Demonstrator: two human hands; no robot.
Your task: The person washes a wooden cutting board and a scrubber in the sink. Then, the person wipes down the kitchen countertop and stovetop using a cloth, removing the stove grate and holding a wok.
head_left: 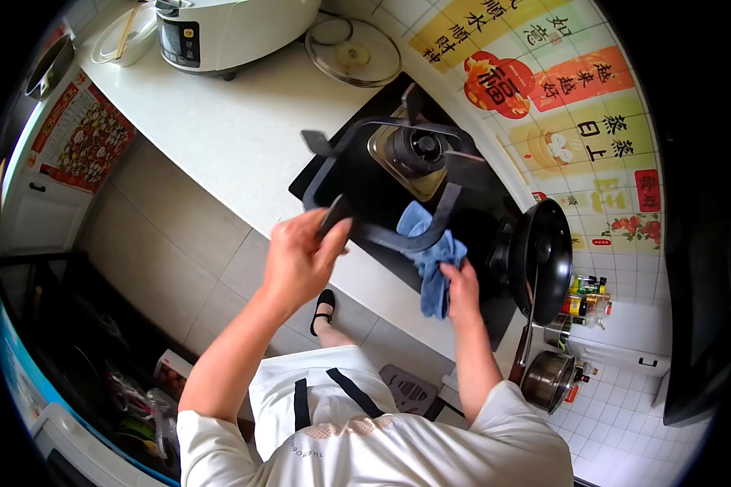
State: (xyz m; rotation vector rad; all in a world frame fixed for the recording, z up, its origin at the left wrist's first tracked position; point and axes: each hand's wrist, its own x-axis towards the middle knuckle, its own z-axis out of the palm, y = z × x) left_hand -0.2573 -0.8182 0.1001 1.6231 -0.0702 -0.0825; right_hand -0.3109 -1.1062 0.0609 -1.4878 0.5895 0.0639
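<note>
My left hand [299, 253] is closed around one prong of a black pan support [325, 174], a square frame with upright prongs, and holds it up over the gas stove [357, 154]. In my right hand [461, 294] is a crumpled blue cloth [433, 280], its upper part lying against the near bar of the support. Behind the raised frame, the bare burner [418, 150] shows with its metal drip plate. My fingertips on the right are partly hidden by the cloth.
A black wok [542, 260] sits on the stove's right side, with a steel pot [547, 381] beyond it. On the white counter [211, 122] stand a rice cooker [219, 36], a glass lid [353, 53] and a bowl with chopsticks [130, 36]. Bottles [589, 304] line the wall.
</note>
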